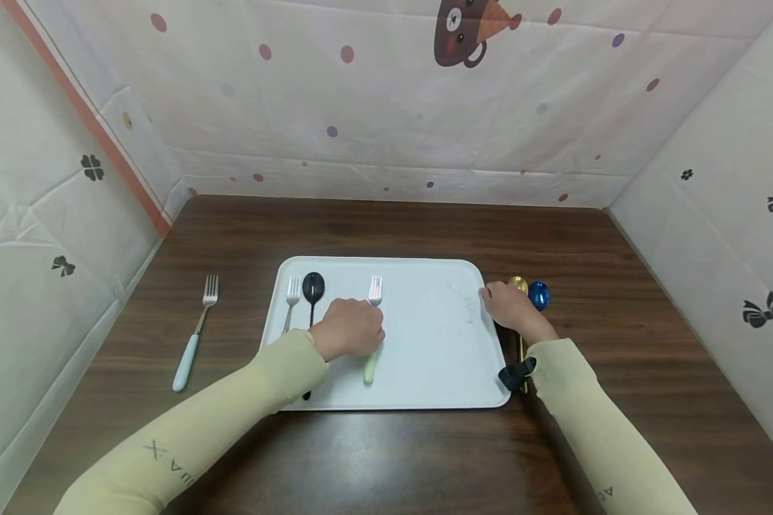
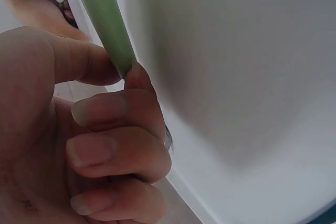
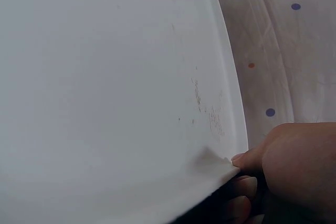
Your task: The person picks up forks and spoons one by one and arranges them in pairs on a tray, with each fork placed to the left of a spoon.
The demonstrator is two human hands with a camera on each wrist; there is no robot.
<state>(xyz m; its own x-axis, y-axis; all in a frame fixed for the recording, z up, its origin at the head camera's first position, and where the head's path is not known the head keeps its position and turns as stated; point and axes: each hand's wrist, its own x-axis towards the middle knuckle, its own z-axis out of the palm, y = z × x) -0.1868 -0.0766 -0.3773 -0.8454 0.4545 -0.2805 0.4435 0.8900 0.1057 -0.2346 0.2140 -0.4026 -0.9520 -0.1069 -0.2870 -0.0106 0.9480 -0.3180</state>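
My left hand (image 1: 351, 327) pinches a fork (image 1: 369, 370) with a green handle over the white tray (image 1: 438, 357). In the left wrist view, thumb and index finger hold the green handle (image 2: 107, 19), the other fingers curled below. The fork's tines point toward the tray's far side. At the tray's right edge, my right hand (image 1: 512, 307) grips the rim, thumb on top and fingers beneath, as the right wrist view shows. Left of the green fork, a black spoon (image 1: 313, 287) and another fork (image 1: 293, 292) lie on the tray, partly hidden by my left arm.
A fork with a pale blue handle (image 1: 187, 361) lies on the brown table (image 1: 386, 458), left of the tray. Past the right rim are a gold spoon (image 1: 518, 283) and a blue spoon (image 1: 538, 295), partly behind my right hand. Printed cloth walls (image 1: 386, 93) border the table.
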